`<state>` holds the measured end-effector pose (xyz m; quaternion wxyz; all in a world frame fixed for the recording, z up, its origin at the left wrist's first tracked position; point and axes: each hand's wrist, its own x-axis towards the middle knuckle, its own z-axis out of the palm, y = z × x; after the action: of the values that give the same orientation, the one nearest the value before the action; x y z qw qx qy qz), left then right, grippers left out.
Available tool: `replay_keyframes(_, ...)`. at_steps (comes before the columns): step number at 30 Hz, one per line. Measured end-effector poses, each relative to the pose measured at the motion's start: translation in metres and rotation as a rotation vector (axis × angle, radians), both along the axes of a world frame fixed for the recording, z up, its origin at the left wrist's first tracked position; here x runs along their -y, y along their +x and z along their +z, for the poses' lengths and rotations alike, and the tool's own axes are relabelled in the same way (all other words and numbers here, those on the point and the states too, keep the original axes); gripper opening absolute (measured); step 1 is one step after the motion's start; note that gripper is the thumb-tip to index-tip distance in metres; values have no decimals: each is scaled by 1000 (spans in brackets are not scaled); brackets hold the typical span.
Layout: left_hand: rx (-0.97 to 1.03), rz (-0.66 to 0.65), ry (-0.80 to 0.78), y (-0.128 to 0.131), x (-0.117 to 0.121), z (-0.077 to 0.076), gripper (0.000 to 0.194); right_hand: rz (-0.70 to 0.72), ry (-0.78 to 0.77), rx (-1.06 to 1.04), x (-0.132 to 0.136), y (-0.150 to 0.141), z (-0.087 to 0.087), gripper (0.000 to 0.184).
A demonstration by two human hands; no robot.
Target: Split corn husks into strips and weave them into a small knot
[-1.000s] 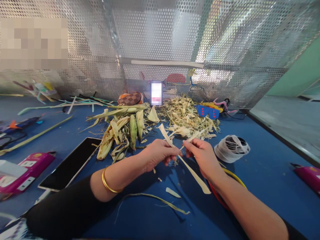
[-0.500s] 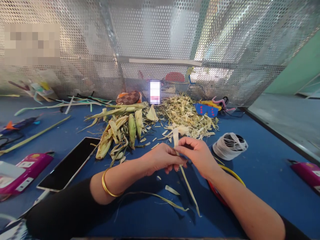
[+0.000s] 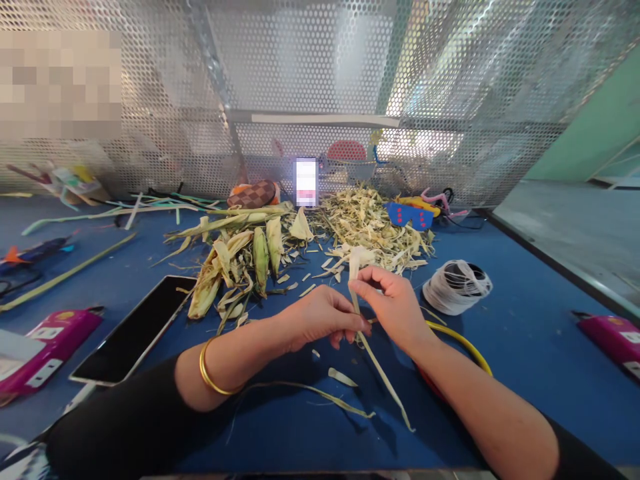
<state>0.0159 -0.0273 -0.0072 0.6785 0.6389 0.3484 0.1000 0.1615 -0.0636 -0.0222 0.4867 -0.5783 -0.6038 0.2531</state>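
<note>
A long pale strip of corn husk runs between my two hands, its narrow tail slanting down toward the table's front. My left hand pinches it around the middle. Higher up, the thumb and fingers of my right hand are closed on the wider upper part, whose pale end stands above the fingers. Part of the strip is hidden behind my fingers. Below the hands, a short husk scrap and a thin dry husk strand lie on the blue table.
Dried husks and a heap of shredded husk lie behind my hands. A spool of white string stands right, near a yellow-handled tool. A dark-screened phone and a magenta power strip lie left. Perforated metal rises behind.
The husk strip's lower tail has swung slightly to the right. Both hands keep hold of it in nearly the same place. The whole view has shifted a little.
</note>
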Motion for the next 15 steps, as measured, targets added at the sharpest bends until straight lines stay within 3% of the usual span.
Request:
replay_keyframes(5,84,125,-131,-2,-8,2,38,215,-91,195,-3,25,12,26)
replay_keyframes(8,133,194,-173,-3,-13,4,41,322,-163,275,-2,35,19,25)
replay_keyframes(15,86,189,-114,-3,-12,5,28,280,-76,388,-2,34,18,23)
